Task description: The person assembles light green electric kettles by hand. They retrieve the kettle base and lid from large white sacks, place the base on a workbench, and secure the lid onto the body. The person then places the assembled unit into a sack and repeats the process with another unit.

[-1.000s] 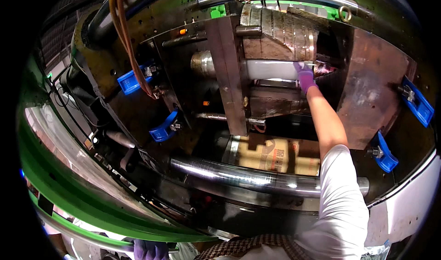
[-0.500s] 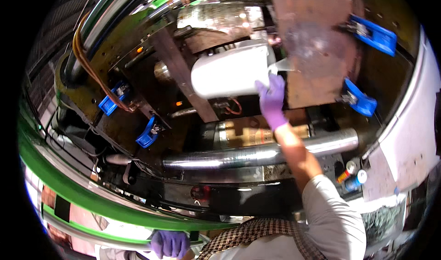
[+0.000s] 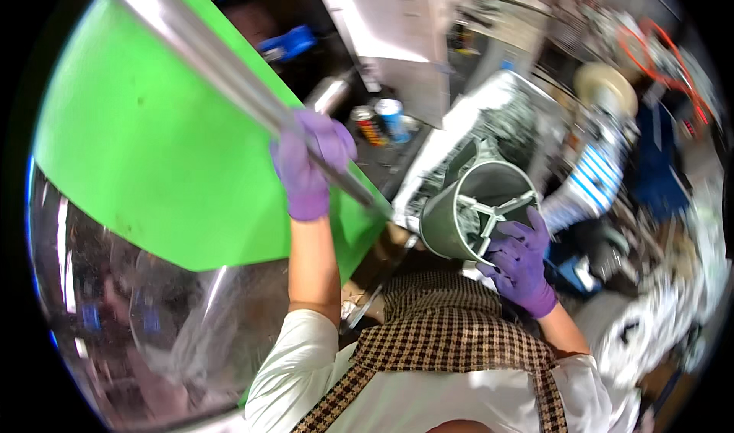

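Observation:
My left hand [image 3: 310, 162], in a purple glove, is wrapped round the long metal bar [image 3: 206, 70] that runs along the green door panel [image 3: 145, 135]. To the right, my right hand [image 3: 524, 269], also gloved in purple, holds a hollow grey-green plastic cylinder [image 3: 440, 223] by its near rim and inner spokes. Its open end faces up toward me, showing a three-armed spoke piece [image 3: 489, 215] inside. Some fingertips are hidden within the opening.
Two spray cans, one dark and orange [image 3: 368, 126] and one blue and white [image 3: 391, 120], stand beyond the door's edge. Behind the cylinder, a white bin [image 3: 432, 158] holds grey-green scraps. A cream roll [image 3: 608, 89] and orange hose [image 3: 677, 66] lie among clutter at right.
My view has swung right, away from the machine's inside. The right hand, earlier at the pale cylinder between the plates, now has it outside. The left hand remains on the door bar.

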### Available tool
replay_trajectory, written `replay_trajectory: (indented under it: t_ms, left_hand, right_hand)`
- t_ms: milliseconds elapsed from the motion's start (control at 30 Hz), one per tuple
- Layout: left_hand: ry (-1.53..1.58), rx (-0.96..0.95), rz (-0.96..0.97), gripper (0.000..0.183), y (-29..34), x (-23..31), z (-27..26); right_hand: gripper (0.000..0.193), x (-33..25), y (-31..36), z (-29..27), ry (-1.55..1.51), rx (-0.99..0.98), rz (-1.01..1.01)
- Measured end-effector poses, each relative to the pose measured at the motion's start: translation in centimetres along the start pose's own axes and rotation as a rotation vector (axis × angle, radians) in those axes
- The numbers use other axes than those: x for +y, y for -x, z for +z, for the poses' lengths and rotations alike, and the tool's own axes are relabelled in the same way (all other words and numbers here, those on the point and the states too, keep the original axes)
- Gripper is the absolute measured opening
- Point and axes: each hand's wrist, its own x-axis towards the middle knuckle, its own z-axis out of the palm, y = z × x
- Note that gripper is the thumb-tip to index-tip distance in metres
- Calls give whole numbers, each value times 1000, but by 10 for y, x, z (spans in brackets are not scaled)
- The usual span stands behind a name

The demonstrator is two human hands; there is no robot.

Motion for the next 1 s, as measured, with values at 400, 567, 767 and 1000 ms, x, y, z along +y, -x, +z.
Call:
replay_trajectory:
  t_ms: [400,567,767,1000]
  left_hand:
    - [-231,33,-64,39,-182,-247,74]
    - [-293,69,267,25,-197,-254,53]
    - [-1029,-65,725,43,-84,-208,152]
    - [-813,-1965,32,29,196,-132,271]
  right_hand:
    - [22,-92,206,-72,421,130,769]
    - [23,-137,198,-46,500,252,1012]
    - [21,-113,203,-30,558,241,1018]
    - [15,-113,206,-23,506,16,696]
